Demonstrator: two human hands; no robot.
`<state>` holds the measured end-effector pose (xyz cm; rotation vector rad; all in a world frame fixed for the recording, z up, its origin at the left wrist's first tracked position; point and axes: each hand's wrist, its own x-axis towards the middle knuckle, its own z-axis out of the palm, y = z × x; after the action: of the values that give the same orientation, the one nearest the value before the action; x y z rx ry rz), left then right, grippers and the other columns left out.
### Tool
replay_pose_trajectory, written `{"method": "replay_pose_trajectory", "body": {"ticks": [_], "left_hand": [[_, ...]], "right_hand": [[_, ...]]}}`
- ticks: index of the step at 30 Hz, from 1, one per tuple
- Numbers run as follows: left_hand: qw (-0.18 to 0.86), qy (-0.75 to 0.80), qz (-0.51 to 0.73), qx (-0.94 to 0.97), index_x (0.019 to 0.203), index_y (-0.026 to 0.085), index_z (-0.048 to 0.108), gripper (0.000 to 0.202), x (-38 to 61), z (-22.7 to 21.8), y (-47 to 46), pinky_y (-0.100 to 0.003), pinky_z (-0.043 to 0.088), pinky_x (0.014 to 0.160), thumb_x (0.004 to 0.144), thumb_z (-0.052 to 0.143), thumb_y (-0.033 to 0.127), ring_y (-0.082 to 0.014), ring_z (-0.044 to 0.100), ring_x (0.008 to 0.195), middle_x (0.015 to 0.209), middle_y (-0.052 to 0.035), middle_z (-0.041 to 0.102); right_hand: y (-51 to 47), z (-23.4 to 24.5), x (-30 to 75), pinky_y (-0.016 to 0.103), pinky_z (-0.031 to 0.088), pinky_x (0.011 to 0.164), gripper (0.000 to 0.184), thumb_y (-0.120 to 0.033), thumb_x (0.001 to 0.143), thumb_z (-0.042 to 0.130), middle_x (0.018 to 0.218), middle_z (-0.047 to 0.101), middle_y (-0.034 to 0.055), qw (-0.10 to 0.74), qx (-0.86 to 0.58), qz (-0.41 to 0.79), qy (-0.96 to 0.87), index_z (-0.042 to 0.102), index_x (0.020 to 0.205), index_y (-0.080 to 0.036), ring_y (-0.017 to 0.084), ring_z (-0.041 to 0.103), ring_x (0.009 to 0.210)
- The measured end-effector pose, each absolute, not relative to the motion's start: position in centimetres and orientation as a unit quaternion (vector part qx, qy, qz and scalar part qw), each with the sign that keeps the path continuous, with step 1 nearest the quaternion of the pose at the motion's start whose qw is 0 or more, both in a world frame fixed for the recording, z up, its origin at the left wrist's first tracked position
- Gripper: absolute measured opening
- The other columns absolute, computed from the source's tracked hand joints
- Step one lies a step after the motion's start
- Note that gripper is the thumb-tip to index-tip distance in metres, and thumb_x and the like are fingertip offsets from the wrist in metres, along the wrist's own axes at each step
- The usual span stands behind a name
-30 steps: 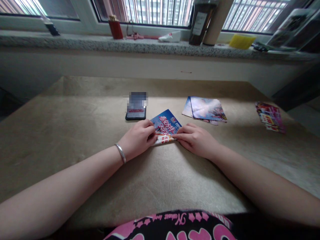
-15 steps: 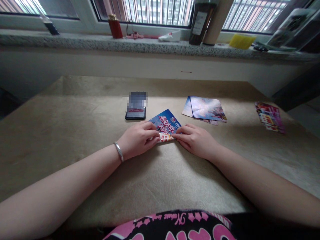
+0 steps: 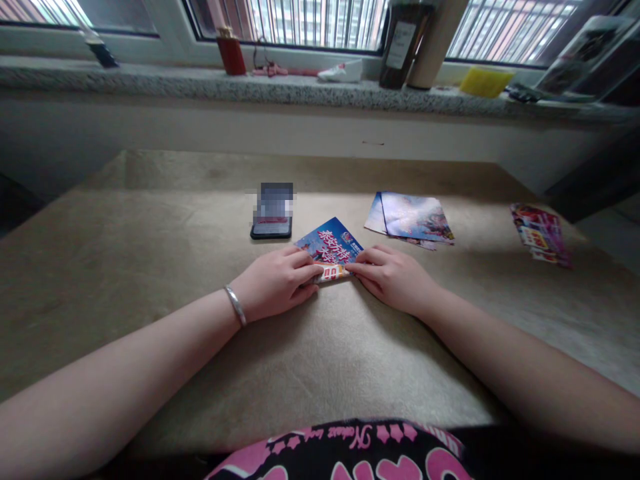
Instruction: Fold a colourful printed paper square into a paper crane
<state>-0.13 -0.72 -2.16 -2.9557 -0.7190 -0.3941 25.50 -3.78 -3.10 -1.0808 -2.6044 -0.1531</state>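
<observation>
A blue printed leaflet [image 3: 333, 241] lies at an angle on the table in front of me, its near edge folded over into a narrow strip that shows white with orange and red print. My left hand [image 3: 286, 279], with a silver bangle at the wrist, grips the left end of that fold between thumb and fingers. At the right end my right hand [image 3: 390, 277] pinches the same fold, fingertips pressed together. Both hands rest low against the table, and their fingers hide the ends of the strip.
A phone [image 3: 273, 217] lies behind my left hand. Several blue glossy sheets [image 3: 417, 217] overlap behind my right hand, and colourful folded papers [image 3: 540, 235] lie farther right on the table [image 3: 150, 220]. Bottles and small things, including a red bottle [image 3: 231, 55], stand on the stone windowsill [image 3: 170, 83].
Little differs. My left fingers have shifted slightly along the fold, and the leaflet's position is almost the same.
</observation>
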Motion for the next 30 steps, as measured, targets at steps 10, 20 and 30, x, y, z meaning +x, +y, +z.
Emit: {"method": "replay_pose_trajectory", "body": {"ticks": [10,20,30], "left_hand": [[0.060,-0.229,-0.125,-0.964,0.112,0.018,0.062,0.028,0.13,-2.12,-0.87,-0.035,0.051,0.077,0.091,0.046,0.026,-0.0213,0.054,0.086,0.093,-0.0089,0.060],[0.051,-0.235,-0.122,-0.963,0.110,0.016,0.063,0.027,-0.15,-2.19,-0.68,-0.035,0.053,0.079,0.090,0.048,0.027,-0.0219,0.057,0.091,0.099,-0.0099,0.063],[0.057,-0.242,-0.116,-0.962,0.107,0.015,0.064,0.026,0.11,-1.99,-0.92,-0.034,0.052,0.078,0.090,0.048,0.026,-0.0219,0.057,0.089,0.096,-0.0096,0.063]], "right_hand": [[-3.71,-3.20,25.37,0.031,0.045,0.072,0.030,-0.019,0.091,0.048,0.094,0.067,0.0066,0.158,-0.369,-0.054,-0.914,0.067,0.114,-0.022,0.018,0.054,0.083],[-3.80,-3.20,25.43,0.029,0.043,0.068,0.030,-0.019,0.091,0.048,0.096,0.067,0.0057,0.151,-0.372,-0.072,-0.913,0.066,0.115,-0.024,0.018,0.054,0.082],[-3.69,-3.23,25.48,0.028,0.042,0.068,0.030,-0.019,0.092,0.048,0.095,0.067,0.0065,0.157,-0.365,-0.076,-0.914,0.067,0.114,-0.024,0.017,0.053,0.083]]}}
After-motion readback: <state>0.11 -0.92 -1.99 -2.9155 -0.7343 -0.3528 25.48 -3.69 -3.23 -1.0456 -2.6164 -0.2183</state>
